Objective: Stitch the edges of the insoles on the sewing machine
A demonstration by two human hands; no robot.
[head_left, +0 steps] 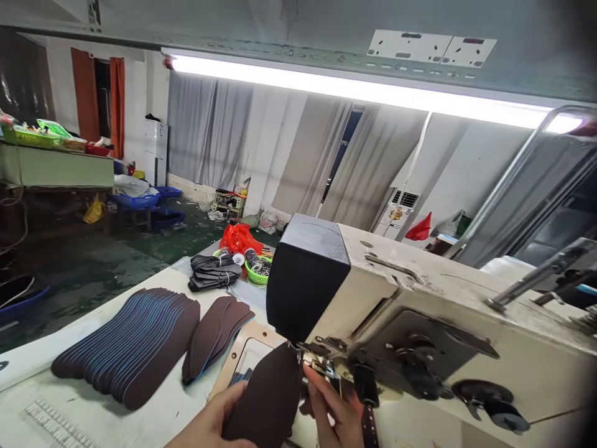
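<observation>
A cream sewing machine (420, 292) with a black head cover fills the right half of the view. A dark brown insole piece (270, 398) lies under its presser foot (317, 364). My left hand (209, 423) grips the insole's left edge, fingers curled over it. My right hand (333, 414) is at the needle area, its fingers pinching at the presser foot and the insole's right edge.
Two fanned stacks of dark insoles with blue edges, a large stack (130, 348) and a smaller stack (214, 333), lie on the white table to the left. A bundle of black pieces (212, 272), a green basket (256, 269) and a red bag (237, 239) sit farther back.
</observation>
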